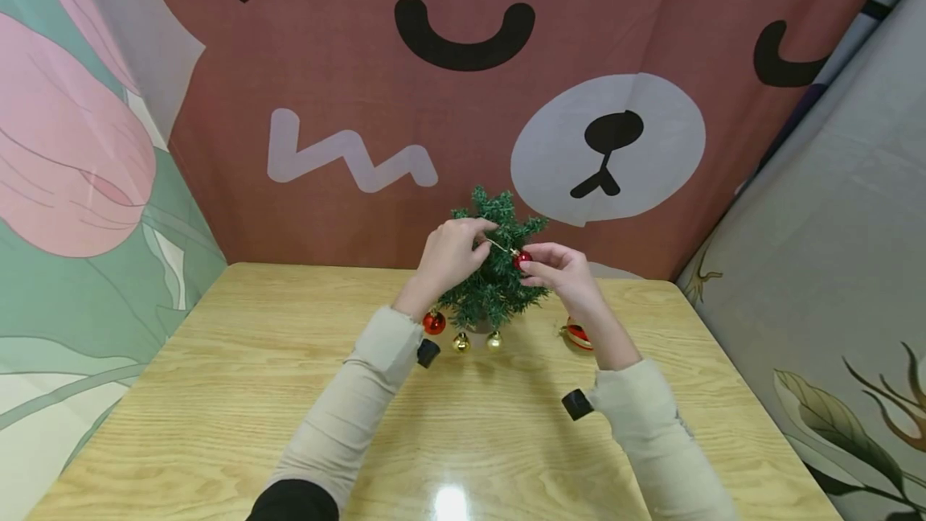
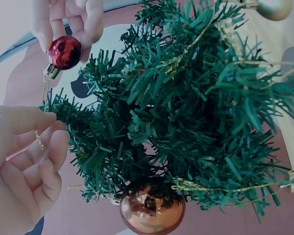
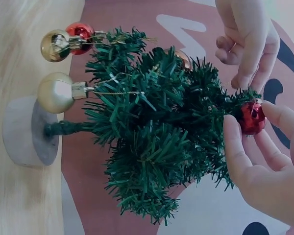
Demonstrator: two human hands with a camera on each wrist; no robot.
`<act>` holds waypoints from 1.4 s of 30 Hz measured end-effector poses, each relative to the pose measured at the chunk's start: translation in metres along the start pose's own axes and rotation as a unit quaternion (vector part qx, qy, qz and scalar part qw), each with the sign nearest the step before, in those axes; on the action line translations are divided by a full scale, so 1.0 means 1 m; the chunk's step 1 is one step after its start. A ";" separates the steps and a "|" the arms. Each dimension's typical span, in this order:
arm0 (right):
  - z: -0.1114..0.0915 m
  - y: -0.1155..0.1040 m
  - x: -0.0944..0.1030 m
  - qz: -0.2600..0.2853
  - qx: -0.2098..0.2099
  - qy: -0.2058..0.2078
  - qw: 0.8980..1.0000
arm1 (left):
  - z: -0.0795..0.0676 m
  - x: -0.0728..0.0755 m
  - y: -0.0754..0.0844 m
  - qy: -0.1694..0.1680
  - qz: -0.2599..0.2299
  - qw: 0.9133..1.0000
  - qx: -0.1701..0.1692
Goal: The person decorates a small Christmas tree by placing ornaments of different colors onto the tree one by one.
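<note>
A small green Christmas tree (image 1: 488,292) stands on the table, its round grey base (image 3: 17,129) seen in the right wrist view. Near the upper branches, my right hand (image 1: 567,273) pinches a shiny red bauble (image 1: 522,261) between thumb and fingers. From the bauble's gold cap (image 2: 52,71) a thin gold string runs to my left hand (image 1: 452,254), whose thumb and forefinger pinch it by a branch tip. Lower branches carry a red-orange bauble (image 1: 434,322), a shiny gold bauble (image 1: 461,342) and a matte gold bauble (image 1: 494,342). A copper bauble (image 2: 153,213) hangs on another side.
A red ornament with a pale stripe (image 1: 579,336) lies on the wooden table (image 1: 463,424), partly behind my right forearm. A brown printed cloth (image 1: 347,63) hangs close behind the tree. More patterned cloth (image 1: 817,264) hangs along both sides.
</note>
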State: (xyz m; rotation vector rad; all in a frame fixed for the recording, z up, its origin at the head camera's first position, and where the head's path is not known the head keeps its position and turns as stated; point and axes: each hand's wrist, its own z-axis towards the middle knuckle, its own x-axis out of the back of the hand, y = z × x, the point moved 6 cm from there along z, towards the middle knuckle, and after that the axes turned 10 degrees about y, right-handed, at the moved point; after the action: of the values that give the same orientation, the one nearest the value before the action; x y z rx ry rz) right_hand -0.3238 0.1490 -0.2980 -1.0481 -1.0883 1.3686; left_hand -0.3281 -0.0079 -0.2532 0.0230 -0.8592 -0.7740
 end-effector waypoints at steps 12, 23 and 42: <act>-0.016 0.014 -0.023 -0.091 0.005 -0.019 0.996 | -0.005 0.000 -0.002 0.020 -0.011 1.000 0.001; -0.016 0.025 -0.034 -0.063 0.010 0.035 0.997 | -0.007 0.002 -0.002 0.041 -0.020 0.999 0.006; -0.011 0.037 -0.039 -0.049 0.005 0.098 0.994 | -0.003 0.001 -0.002 0.061 -0.062 0.996 0.007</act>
State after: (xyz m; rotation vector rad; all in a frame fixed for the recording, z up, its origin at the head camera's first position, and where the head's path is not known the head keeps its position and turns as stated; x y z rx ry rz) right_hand -0.3177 0.1095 -0.3356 -1.0830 -0.9743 1.1653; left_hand -0.3266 -0.0113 -0.2551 0.1354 -0.7530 -0.8738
